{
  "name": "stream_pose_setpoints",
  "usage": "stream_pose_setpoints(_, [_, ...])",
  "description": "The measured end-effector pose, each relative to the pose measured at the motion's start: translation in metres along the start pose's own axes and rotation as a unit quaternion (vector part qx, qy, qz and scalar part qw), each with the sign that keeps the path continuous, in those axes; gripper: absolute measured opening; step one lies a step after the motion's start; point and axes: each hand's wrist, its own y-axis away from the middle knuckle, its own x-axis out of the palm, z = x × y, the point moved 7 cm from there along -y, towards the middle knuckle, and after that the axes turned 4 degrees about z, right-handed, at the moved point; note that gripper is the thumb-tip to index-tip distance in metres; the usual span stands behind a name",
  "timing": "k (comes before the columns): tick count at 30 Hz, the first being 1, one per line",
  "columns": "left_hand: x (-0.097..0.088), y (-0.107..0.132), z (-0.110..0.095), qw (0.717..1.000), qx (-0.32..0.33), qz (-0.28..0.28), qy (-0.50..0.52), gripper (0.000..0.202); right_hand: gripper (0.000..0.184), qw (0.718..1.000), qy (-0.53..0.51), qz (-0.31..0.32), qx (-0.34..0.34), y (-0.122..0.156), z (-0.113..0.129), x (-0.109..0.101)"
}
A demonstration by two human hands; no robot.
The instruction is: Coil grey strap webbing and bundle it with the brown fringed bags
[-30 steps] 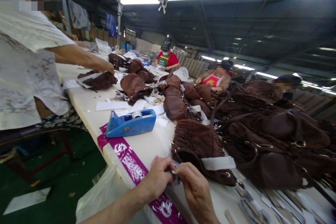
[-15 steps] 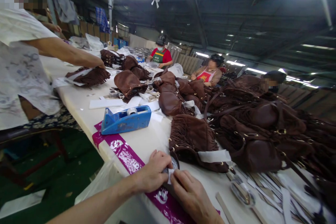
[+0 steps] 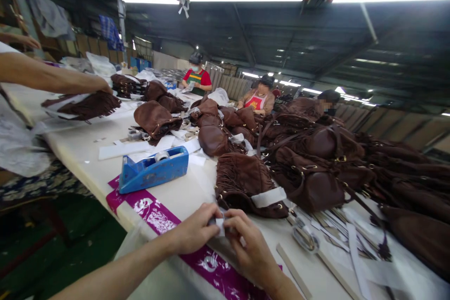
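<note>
My left hand (image 3: 197, 230) is closed, its thumb and fingertips pinching a small white strip (image 3: 220, 226) above the table's near edge. From the other side, my right hand (image 3: 248, 246) has its bent fingers closed on the same strip. Fingers partly cover whatever the strip lies against. Just beyond my hands lies a dark brown fringed bag (image 3: 242, 178) with a white paper band (image 3: 269, 197) across its opening. A blue tape dispenser (image 3: 154, 171) stands farther left on a purple printed plastic strip (image 3: 158, 215), which runs beneath my hands.
Many brown bags (image 3: 316, 183) are heaped at the right. Clear tape rolls (image 3: 306, 236) and loose thin strips (image 3: 355, 253) lie at front right. At left, a co-worker's arm (image 3: 52, 72) reaches to a fringed bag (image 3: 87, 105). Other people sit across the table (image 3: 87, 159).
My view has turned right, so the scene sits farther left. My hands stay close together around the white strip, with my right fingers raised slightly. The co-worker's hand remains on the fringed bag.
</note>
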Motion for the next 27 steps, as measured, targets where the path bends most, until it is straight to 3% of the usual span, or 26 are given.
stream_pose_setpoints(2, [0.003,-0.009,0.003,0.992,-0.023,-0.013,0.12,0.016,0.026,0.997,-0.06,-0.005,0.049,-0.008,-0.002,-0.011])
stream_pose_setpoints(5, [0.015,-0.022,0.005,0.949,-0.035,-0.027,0.312,0.025,0.028,0.988,-0.122,0.016,0.094,-0.017,0.001,-0.029])
stream_pose_setpoints(8, [0.026,-0.03,0.01,0.912,-0.069,-0.033,0.403,0.038,0.036,0.99,-0.099,0.024,0.093,-0.023,0.008,-0.049])
stream_pose_setpoints(13, [0.032,-0.036,0.014,0.904,-0.098,-0.001,0.417,0.044,0.032,0.997,-0.029,0.069,-0.012,-0.025,0.018,-0.057])
stream_pose_setpoints(27, [0.029,-0.044,0.018,0.927,-0.113,0.069,0.351,0.047,0.029,0.998,0.047,0.037,-0.02,-0.015,0.002,-0.055])
